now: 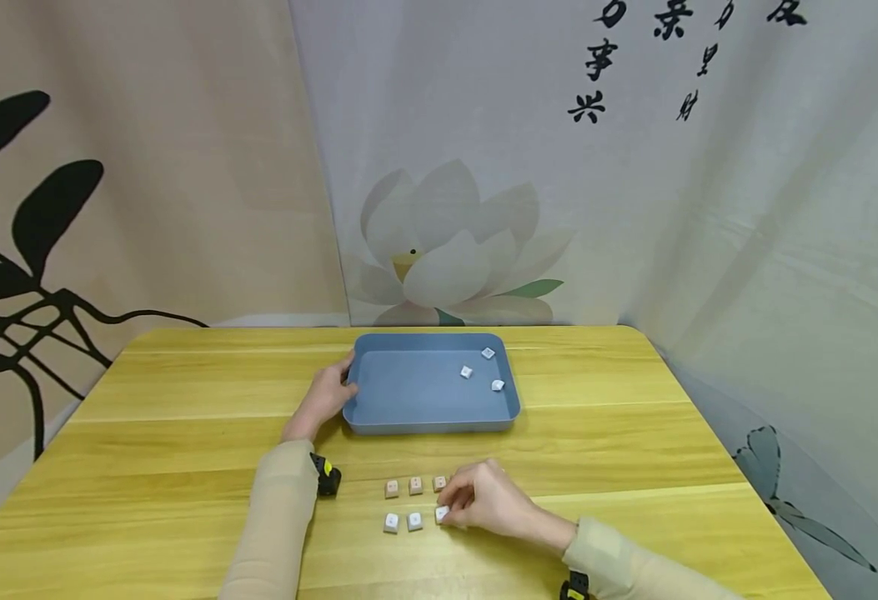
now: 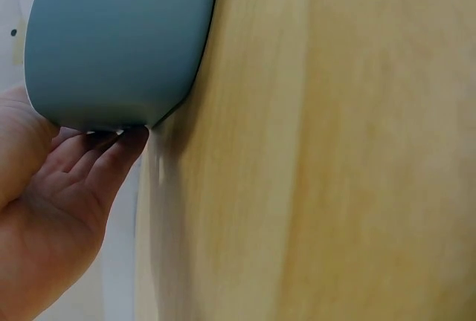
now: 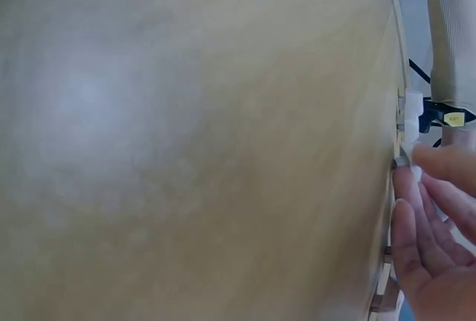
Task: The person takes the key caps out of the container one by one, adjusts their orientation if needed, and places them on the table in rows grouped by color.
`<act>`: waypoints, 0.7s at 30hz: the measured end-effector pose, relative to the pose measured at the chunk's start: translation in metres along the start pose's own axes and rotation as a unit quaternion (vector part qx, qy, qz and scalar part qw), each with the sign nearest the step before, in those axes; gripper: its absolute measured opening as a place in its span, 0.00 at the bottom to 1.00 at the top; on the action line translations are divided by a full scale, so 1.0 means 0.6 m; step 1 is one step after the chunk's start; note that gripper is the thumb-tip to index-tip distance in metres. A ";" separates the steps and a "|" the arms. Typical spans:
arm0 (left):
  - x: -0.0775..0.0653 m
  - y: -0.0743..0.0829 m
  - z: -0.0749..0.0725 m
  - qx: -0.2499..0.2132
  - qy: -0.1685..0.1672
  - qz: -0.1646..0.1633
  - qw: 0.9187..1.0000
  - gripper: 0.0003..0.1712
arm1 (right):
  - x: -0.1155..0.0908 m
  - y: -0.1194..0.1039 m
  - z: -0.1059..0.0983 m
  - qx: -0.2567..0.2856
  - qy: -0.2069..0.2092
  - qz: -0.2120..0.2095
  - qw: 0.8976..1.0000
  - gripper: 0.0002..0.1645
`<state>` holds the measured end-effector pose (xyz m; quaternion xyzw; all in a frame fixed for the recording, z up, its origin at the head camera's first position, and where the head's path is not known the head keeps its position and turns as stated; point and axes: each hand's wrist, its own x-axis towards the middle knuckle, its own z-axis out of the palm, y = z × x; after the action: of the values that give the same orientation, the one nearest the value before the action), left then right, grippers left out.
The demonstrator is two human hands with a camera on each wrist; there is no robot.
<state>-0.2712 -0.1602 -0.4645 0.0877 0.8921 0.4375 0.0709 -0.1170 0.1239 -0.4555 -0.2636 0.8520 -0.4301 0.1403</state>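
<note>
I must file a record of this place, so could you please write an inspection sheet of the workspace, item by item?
Surface: wooden table, light yellow, visible grain.
Job's things: blue tray with three small blocks towards its right end; nearer, two rows of three blocks.
Clutter: nothing seen.
Hands: left hand grips the tray's left end; right hand pinches the near row's rightmost block; whether lifted, cannot tell.
Cables: nothing seen.
Surroundings: pale cloth with printed plants and characters.

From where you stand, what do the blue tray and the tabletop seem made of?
Blue tray: probably plastic with a matte finish, given its smooth, even colour. Tabletop: wood or wood-look laminate, from its yellow grain; soft glare suggests slight sheen.
</note>
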 end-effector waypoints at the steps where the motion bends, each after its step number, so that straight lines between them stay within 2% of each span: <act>1: 0.000 0.000 0.000 0.000 0.000 0.001 1.000 0.40 | 0.000 0.001 0.000 0.000 0.000 0.000 1.000 0.09; 14: 0.000 0.002 0.001 0.002 -0.004 -0.003 1.000 0.39 | 0.001 0.000 -0.005 0.008 -0.007 -0.014 1.000 0.10; 17: 0.000 0.003 0.000 0.002 -0.005 -0.005 1.000 0.39 | 0.005 -0.002 -0.016 0.007 0.005 -0.020 1.000 0.11; 21: -0.001 0.003 0.000 0.002 -0.004 -0.008 1.000 0.40 | 0.019 0.001 -0.038 -0.006 0.030 -0.050 0.998 0.09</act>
<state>-0.2705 -0.1592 -0.4631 0.0826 0.8935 0.4344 0.0781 -0.1373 0.1327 -0.4429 -0.2939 0.8442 -0.4388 0.0915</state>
